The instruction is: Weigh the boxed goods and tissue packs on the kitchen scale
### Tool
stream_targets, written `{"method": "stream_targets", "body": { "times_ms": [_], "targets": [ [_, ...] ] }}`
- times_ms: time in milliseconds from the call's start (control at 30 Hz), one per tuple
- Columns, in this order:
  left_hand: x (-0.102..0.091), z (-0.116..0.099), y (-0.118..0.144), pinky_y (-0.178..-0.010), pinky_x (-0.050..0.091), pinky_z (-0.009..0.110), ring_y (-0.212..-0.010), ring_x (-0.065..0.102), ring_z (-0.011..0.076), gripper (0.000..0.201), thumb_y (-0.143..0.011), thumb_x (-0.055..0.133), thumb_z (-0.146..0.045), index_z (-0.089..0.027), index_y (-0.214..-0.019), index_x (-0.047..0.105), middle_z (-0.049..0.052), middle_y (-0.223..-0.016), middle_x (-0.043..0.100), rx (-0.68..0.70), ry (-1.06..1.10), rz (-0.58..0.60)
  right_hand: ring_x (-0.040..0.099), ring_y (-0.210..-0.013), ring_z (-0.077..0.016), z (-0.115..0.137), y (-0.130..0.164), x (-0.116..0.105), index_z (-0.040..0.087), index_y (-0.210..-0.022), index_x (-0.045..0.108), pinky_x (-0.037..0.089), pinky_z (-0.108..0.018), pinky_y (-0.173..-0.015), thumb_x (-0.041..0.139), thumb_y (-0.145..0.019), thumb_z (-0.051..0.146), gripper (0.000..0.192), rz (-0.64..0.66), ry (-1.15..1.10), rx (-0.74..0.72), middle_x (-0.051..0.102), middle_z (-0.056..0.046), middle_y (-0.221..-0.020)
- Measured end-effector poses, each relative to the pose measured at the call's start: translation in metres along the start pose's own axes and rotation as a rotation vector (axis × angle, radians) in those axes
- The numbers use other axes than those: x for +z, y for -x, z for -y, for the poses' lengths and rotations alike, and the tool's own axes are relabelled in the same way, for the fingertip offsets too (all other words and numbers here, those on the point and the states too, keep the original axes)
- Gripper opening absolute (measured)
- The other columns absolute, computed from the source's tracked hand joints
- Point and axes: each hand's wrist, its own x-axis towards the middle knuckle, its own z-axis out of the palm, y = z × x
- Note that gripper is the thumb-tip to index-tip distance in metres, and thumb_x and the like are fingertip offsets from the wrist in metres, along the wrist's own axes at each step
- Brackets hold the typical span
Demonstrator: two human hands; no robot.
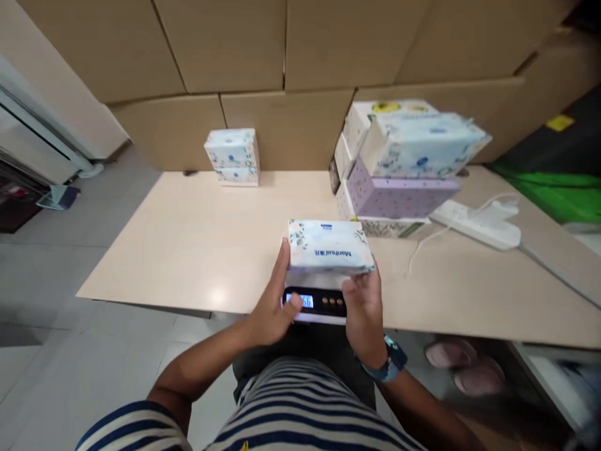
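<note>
A white tissue pack with blue print (328,245) lies on a small digital scale (315,303) at the table's near edge. The scale's blue display is lit. My left hand (273,305) holds the pack's left end, its thumb lying over the display. My right hand (362,308) holds the pack's right front corner and wears a blue wristwatch. Both hands grip the same pack.
A pile of tissue packs (404,164) stands behind the scale at the right, and a smaller stack (233,156) at the table's far edge. A white power strip (479,225) with cable lies right. Cardboard boxes (282,69) wall the back of the beige table (188,250).
</note>
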Motion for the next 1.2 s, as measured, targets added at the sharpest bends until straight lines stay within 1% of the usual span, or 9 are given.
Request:
{"method": "stream_targets", "body": {
  "times_ms": [133, 267, 367, 433, 600, 733, 967, 1067, 1200],
  "targets": [
    [-0.015, -0.022, 0.006, -0.147, 0.005, 0.056, -0.177, -0.004, 0.034, 0.08, -0.108, 0.036, -0.072, -0.045, -0.177, 0.005, -0.01, -0.189, -0.005, 0.276, -0.191, -0.118, 0.045, -0.164, -0.0286, 0.035, -0.011, 0.024, 0.034, -0.167, 0.042, 0.029, -0.054, -0.142, 0.067, -0.102, 0.054, 0.072, 0.157, -0.082, -0.193, 0.049, -0.008, -0.174],
    [-0.074, -0.034, -0.028, -0.146, 0.012, 0.048, -0.177, 0.006, 0.0328, 0.077, -0.107, 0.044, -0.072, -0.049, -0.175, 0.017, -0.01, -0.189, 0.012, 0.431, -0.332, -0.375, 0.039, -0.167, -0.0298, 0.054, -0.056, 0.073, 0.032, -0.17, 0.034, 0.031, -0.05, -0.142, 0.07, -0.097, 0.059, 0.086, 0.391, -0.04, -0.374, 0.044, -0.009, -0.176],
    [-0.13, -0.018, -0.072, -0.143, 0.02, 0.043, -0.175, 0.019, 0.0308, 0.082, -0.102, 0.043, -0.081, -0.039, -0.171, 0.03, 0.001, -0.186, 0.025, 0.348, -0.315, -0.573, 0.032, -0.17, -0.0311, 0.038, -0.1, 0.135, 0.029, -0.172, 0.026, 0.03, -0.053, -0.142, 0.066, -0.096, 0.058, 0.091, 0.425, 0.068, -0.448, 0.032, -0.011, -0.182],
    [-0.16, 0.003, -0.094, -0.141, 0.023, 0.045, -0.172, 0.026, 0.0331, 0.098, -0.092, 0.045, -0.094, -0.029, -0.165, 0.037, 0.011, -0.181, 0.034, 0.194, -0.267, -0.635, 0.031, -0.17, -0.0308, 0.017, -0.123, 0.174, 0.028, -0.173, 0.026, 0.03, -0.055, -0.141, 0.064, -0.095, 0.05, 0.089, 0.473, 0.173, -0.368, 0.033, -0.011, -0.181],
    [-0.192, 0.061, -0.104, -0.14, 0.025, 0.052, -0.167, 0.035, 0.0396, 0.113, -0.082, 0.054, -0.099, -0.017, -0.159, 0.04, 0.024, -0.175, 0.04, -0.048, -0.224, -0.63, 0.035, -0.167, -0.0364, -0.027, -0.148, 0.228, 0.02, -0.162, 0.048, 0.029, -0.059, -0.14, 0.062, -0.089, 0.035, 0.076, 0.527, 0.333, -0.095, 0.038, -0.017, -0.176],
    [-0.201, 0.088, -0.102, -0.14, 0.023, 0.054, -0.169, 0.033, 0.0389, 0.102, -0.087, 0.057, -0.092, -0.02, -0.158, 0.041, 0.022, -0.177, 0.038, -0.078, -0.202, -0.657, 0.038, -0.166, -0.0377, -0.045, -0.159, 0.241, 0.019, -0.161, 0.05, 0.028, -0.06, -0.141, 0.067, -0.086, 0.034, 0.078, 0.556, 0.366, -0.029, 0.04, -0.018, -0.174],
    [-0.226, 0.11, -0.126, -0.134, 0.039, 0.046, -0.162, 0.047, 0.035, 0.095, -0.092, 0.066, -0.075, -0.013, -0.159, 0.039, 0.022, -0.173, 0.046, -0.083, -0.185, -0.685, 0.013, -0.175, -0.0421, -0.044, -0.175, 0.258, 0.014, -0.171, 0.033, 0.014, -0.065, -0.143, 0.073, -0.087, 0.041, 0.097, 0.606, 0.409, 0.116, 0.018, -0.02, -0.185],
    [-0.236, 0.113, -0.13, -0.134, 0.04, 0.048, -0.158, 0.052, 0.0348, 0.09, -0.09, 0.075, -0.067, -0.014, -0.156, 0.044, 0.021, -0.169, 0.052, -0.089, -0.218, -0.664, 0.003, -0.176, -0.0395, -0.029, -0.17, 0.246, 0.013, -0.173, 0.03, 0.009, -0.064, -0.143, 0.074, -0.089, 0.042, 0.099, 0.619, 0.403, 0.089, 0.014, -0.018, -0.186],
    [-0.244, 0.112, -0.132, -0.136, 0.035, 0.047, -0.157, 0.052, 0.0315, 0.071, -0.094, 0.077, -0.053, -0.017, -0.149, 0.051, 0.012, -0.167, 0.057, -0.076, -0.257, -0.645, -0.004, -0.177, -0.029, 0.001, -0.149, 0.197, 0.022, -0.174, 0.03, 0.008, -0.055, -0.145, 0.079, -0.089, 0.052, 0.103, 0.671, 0.4, -0.059, 0.007, -0.011, -0.189]
  ]
}}
